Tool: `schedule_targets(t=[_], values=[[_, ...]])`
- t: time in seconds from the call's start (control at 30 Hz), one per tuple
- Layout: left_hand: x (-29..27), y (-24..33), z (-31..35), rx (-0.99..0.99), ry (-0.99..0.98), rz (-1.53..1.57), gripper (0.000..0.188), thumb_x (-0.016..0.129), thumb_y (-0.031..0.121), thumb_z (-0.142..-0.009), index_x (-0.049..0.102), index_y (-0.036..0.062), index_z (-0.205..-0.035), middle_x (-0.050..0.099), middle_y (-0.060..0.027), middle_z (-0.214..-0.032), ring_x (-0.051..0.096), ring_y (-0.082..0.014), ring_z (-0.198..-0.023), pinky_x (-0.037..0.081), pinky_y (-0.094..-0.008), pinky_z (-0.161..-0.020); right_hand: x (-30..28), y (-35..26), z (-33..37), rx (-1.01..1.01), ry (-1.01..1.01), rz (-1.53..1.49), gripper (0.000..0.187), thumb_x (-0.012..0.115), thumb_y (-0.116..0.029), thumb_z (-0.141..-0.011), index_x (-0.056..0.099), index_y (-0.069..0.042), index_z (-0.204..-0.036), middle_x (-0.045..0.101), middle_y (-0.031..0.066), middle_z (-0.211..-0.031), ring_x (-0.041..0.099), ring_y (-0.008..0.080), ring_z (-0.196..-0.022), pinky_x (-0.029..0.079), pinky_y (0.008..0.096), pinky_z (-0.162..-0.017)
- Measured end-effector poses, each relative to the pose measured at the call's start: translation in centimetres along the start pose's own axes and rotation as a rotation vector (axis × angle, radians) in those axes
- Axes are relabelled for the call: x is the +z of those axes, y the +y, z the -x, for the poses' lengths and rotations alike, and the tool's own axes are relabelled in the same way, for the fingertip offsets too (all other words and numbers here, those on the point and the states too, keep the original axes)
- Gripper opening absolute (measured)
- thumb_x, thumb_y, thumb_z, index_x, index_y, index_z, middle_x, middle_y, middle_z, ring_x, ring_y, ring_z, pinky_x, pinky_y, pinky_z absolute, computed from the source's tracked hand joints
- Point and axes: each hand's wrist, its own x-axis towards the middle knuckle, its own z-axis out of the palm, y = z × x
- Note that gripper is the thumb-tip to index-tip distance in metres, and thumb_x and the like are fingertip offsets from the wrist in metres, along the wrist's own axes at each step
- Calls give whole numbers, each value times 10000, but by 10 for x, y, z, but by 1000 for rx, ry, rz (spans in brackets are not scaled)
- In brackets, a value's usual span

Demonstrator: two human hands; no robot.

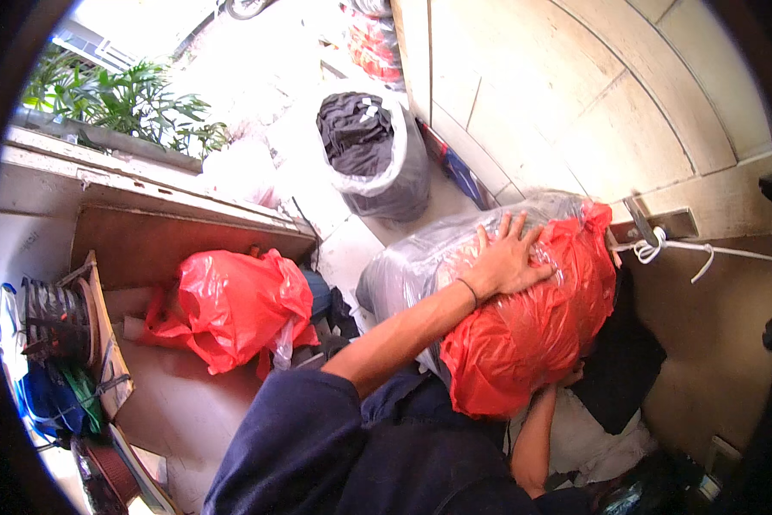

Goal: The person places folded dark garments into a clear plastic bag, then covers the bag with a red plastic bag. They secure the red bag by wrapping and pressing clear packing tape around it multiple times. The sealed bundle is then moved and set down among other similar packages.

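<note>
A large stuffed bundle lies in front of me, its far part in clear plastic (407, 262) and its near part in a red plastic bag (532, 343). My left hand (510, 262) rests on top of the bundle with its fingers spread, wearing a thin dark band at the wrist. From below, my right hand (572, 374) reaches to the bundle's near right side, where the red bag hides most of its fingers. Black cloth (622, 369) hangs beside the bundle on the right.
Beyond stands a clear sack (403, 184) of dark cloth. Another filled red bag (240, 305) sits on my left, near a shelf of cable-like coils (55, 322). White rope (652, 247) is knotted to a latch at right. Plants (115, 99) grow outside the low wall.
</note>
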Motion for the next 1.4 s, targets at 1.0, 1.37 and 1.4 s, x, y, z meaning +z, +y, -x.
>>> schedule_targets(t=[1.0, 1.37, 1.4], values=[[-25, -117, -261, 278, -227, 391, 775, 383, 761, -1072, 762, 135, -1327, 778, -229, -1266, 670, -447, -1305, 384, -547, -1180, 20, -11, 73, -142, 189, 306, 617, 554, -558, -1138, 613, 19, -1348, 694, 195, -1306, 689, 318, -1119, 544, 433, -973], [-23, -236, -351, 140, -700, 959, 548, 421, 377, -1151, 717, -42, -1343, 771, -121, -1279, 730, -213, -1109, 545, -383, -1052, 45, 61, 225, 63, 123, 129, 556, 546, -507, -1148, 598, -18, -1406, 646, 138, -1316, 599, 284, -1281, 468, 396, -1096], [-14, -234, -353, -30, -731, 1046, 526, 400, 347, -1157, 727, -31, -1319, 774, -116, -1266, 731, -203, -1107, 556, -382, -1042, 52, 65, 225, 78, 132, 107, 557, 548, -511, -1146, 599, -22, -1406, 647, 138, -1315, 601, 284, -1278, 470, 398, -1094]])
